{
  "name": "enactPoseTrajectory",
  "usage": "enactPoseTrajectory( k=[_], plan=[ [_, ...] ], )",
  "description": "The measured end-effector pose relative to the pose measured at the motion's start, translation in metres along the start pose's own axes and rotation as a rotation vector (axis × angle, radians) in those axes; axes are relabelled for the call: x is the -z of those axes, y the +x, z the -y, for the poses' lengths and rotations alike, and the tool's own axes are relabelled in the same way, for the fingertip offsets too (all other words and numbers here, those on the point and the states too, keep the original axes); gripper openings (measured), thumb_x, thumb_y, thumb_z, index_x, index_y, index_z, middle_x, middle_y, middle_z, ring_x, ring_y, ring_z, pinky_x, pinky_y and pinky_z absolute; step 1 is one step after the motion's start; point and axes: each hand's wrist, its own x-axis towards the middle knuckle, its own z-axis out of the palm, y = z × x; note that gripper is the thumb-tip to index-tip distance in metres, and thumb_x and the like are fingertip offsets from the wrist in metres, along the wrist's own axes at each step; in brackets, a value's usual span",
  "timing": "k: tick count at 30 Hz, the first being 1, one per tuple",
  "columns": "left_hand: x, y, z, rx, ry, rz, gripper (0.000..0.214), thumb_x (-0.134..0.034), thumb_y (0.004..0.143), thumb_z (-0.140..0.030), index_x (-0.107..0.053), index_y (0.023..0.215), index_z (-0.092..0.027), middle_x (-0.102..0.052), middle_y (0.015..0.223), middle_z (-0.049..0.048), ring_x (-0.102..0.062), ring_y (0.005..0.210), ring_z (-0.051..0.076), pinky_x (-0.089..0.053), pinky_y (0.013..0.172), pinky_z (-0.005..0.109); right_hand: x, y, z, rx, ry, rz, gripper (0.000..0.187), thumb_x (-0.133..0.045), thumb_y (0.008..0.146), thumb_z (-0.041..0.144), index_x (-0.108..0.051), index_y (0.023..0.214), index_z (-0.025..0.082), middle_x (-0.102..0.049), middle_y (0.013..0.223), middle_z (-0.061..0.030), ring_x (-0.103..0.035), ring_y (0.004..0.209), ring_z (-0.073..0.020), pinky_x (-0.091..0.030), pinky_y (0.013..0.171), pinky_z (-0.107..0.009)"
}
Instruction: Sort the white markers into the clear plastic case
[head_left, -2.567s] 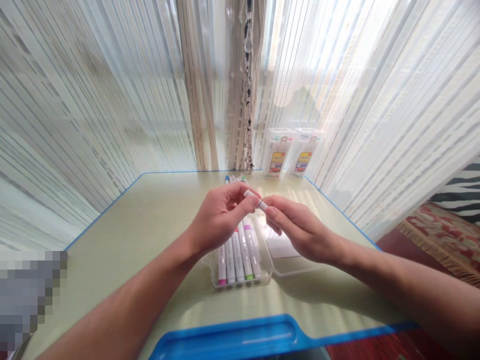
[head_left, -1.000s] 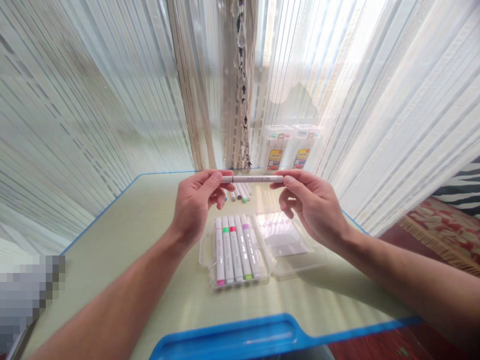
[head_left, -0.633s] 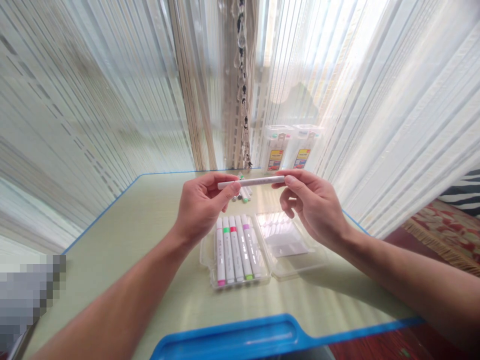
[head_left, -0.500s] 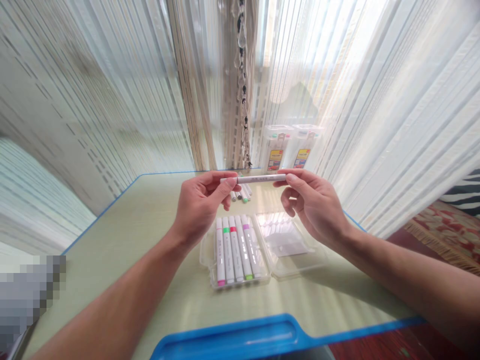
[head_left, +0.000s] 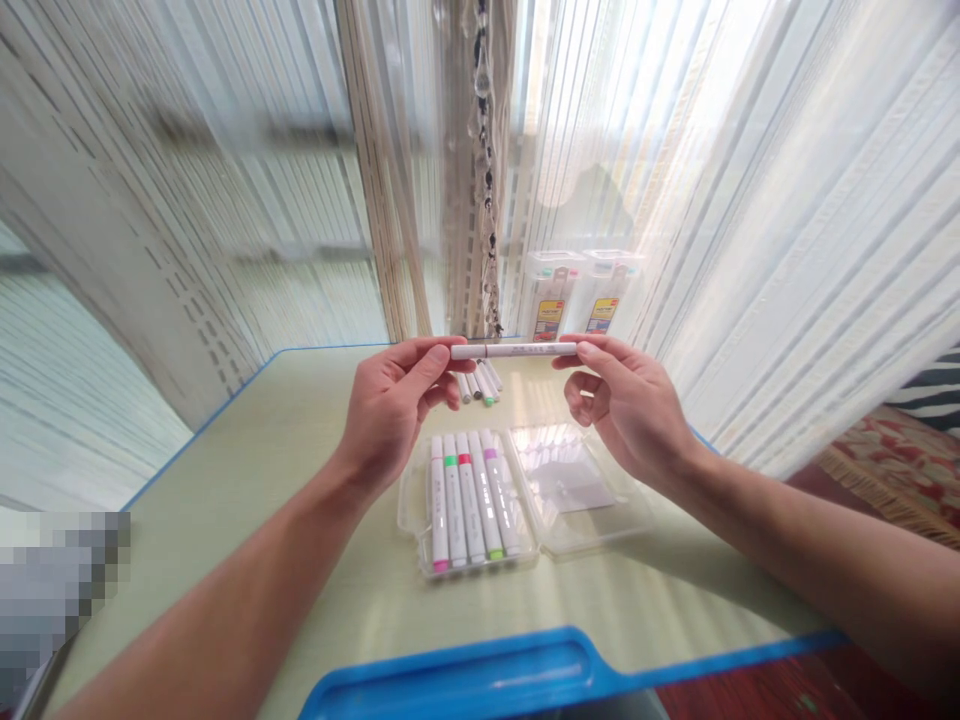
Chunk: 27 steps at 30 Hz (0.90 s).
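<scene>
Pinching the white marker (head_left: 514,350) level by each end, my left hand (head_left: 394,415) and right hand (head_left: 630,410) keep its barrel readable above the open case (head_left: 525,495).

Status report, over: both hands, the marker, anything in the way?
Left hand and right hand each pinch one end of the white marker. It sits level, above the open case. Loose markers lie beyond the case.

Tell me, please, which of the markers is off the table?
The marker held level between the left hand and right hand; the rest lie in the open case or loose behind it.
</scene>
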Motion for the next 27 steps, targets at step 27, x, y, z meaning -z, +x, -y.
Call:
enactPoseTrajectory(
  k=[27],
  plan=[
    [-0.0048, -0.0043, 0.0003, -0.060, 0.270, 0.102, 0.021, -0.082, 0.079, -0.023, -0.074, 0.094, -0.010, -0.070, 0.068, 0.0013, -0.056, 0.052, 0.008, -0.046, 0.051, 0.021, 0.0028, -0.0025, -0.0072, 0.118, -0.037, 0.162, 0.018, -0.084, 0.081, 0.029, -0.077, 0.090, 0.014, -0.074, 0.074, -0.0050, -0.060, 0.046, -0.0087, -0.042, 0.037, -0.019]
  ],
)
